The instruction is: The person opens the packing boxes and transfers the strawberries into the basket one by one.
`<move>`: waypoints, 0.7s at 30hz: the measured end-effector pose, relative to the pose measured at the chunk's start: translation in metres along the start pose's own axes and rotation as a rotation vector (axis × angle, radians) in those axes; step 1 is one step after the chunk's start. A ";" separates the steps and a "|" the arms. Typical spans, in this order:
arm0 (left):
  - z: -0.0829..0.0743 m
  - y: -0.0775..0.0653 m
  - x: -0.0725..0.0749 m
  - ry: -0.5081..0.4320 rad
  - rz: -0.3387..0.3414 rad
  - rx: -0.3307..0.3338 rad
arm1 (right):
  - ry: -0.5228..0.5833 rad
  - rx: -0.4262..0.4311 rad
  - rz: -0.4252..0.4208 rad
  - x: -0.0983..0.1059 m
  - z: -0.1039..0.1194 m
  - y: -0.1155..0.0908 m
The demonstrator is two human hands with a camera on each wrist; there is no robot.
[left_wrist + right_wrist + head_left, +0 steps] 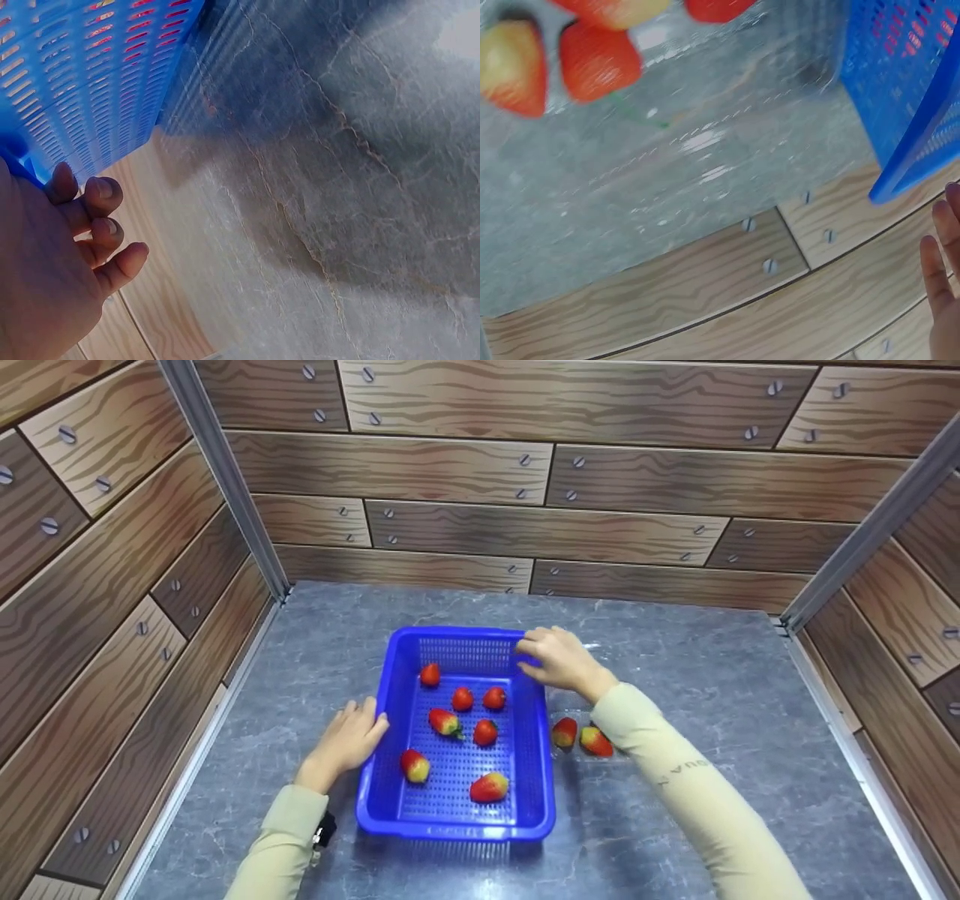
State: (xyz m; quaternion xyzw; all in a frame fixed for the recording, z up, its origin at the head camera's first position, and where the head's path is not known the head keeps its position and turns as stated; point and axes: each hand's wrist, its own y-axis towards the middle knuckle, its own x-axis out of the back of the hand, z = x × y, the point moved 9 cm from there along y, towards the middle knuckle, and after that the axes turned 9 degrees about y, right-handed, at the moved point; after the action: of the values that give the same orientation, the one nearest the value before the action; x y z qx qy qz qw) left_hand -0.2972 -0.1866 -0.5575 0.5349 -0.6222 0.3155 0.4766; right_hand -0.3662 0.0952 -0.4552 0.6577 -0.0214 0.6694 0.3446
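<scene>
The left hand (351, 735) appears to hold the long left side of the blue basket (457, 831): thumb at the rim, the other fingers loosely curled against the outside or just below the rim. The right hand (561, 660) lies at the far right corner, fingers bent over the rim in the head view; the right wrist view shows only some extended fingers near it, so from here I cannot tell whether it grips.

The basket sits between both hands, flat on the grey marbled surface (330, 630), its near edge closer to the wearer than either hand.

Handling: treat the basket as light. The perforated walls look thin and probably flex a little; the rim looks like the stiffest part. Take hold there, at the middle of the two long sides, to keep it level. The smooth plastic may slide easily on the surface.

Load: seven strawberries (485, 733) lie loose and scattered on the basket floor. They could roll if the basket is tilted.

Outward to the right, just beside the basket, a clear container (705, 140) holds more fruit (565, 733), partly hidden by the right sleeve (697, 780).
</scene>
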 end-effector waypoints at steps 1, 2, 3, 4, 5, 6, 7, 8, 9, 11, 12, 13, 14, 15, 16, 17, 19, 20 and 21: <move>0.000 0.000 0.000 0.002 0.002 0.003 | -0.001 -0.005 -0.001 0.003 -0.002 -0.003; 0.001 -0.001 0.000 -0.001 0.006 0.005 | -0.002 -0.011 -0.003 0.006 -0.005 -0.007; 0.001 -0.001 -0.001 -0.002 0.010 0.006 | 0.000 -0.019 -0.006 0.009 -0.007 -0.011; 0.001 -0.001 -0.001 0.000 0.013 0.006 | 0.001 -0.025 -0.009 0.011 -0.010 -0.015; 0.001 -0.001 -0.001 0.000 0.016 0.007 | 0.002 -0.031 -0.014 0.014 -0.012 -0.020; 0.001 -0.001 -0.001 0.002 0.016 0.008 | 0.004 -0.039 -0.017 0.016 -0.015 -0.024; 0.001 -0.001 -0.001 0.000 0.022 0.011 | 0.003 -0.047 -0.020 0.017 -0.018 -0.028; 0.002 -0.001 -0.001 -0.005 0.025 0.014 | 0.003 -0.057 -0.025 0.019 -0.021 -0.033; 0.002 0.000 -0.001 -0.008 0.030 0.016 | 0.005 -0.067 -0.028 0.020 -0.023 -0.037; 0.003 0.000 -0.001 -0.017 0.039 0.023 | 0.012 -0.086 -0.027 0.022 -0.028 -0.046; 0.003 0.000 -0.002 -0.019 0.043 0.025 | 0.022 -0.099 -0.023 0.022 -0.031 -0.050; 0.003 0.000 -0.002 -0.027 0.051 0.029 | 0.032 -0.112 -0.016 0.022 -0.033 -0.054; 0.003 0.000 -0.002 -0.032 0.052 0.030 | 0.045 -0.124 -0.003 0.022 -0.034 -0.059; 0.002 0.001 -0.003 -0.034 0.054 0.028 | 0.062 -0.129 0.013 0.021 -0.034 -0.062; 0.002 0.001 -0.003 -0.036 0.056 0.027 | 0.075 -0.129 0.034 0.019 -0.033 -0.066; 0.002 0.001 -0.003 -0.035 0.055 0.025 | 0.085 -0.126 0.057 0.017 -0.032 -0.070; 0.003 0.001 -0.003 -0.032 0.055 0.027 | 0.108 -0.115 0.107 0.012 -0.027 -0.075; 0.003 0.000 -0.003 -0.028 0.053 0.029 | 0.116 -0.105 0.128 0.009 -0.023 -0.077; 0.003 0.000 -0.003 -0.027 0.051 0.030 | 0.123 -0.096 0.145 0.007 -0.020 -0.080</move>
State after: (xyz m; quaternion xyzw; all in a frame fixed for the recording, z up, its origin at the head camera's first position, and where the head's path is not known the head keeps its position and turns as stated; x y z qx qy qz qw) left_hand -0.2980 -0.1886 -0.5617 0.5300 -0.6373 0.3297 0.4519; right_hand -0.3436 0.1683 -0.4854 0.5949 -0.0801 0.7299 0.3271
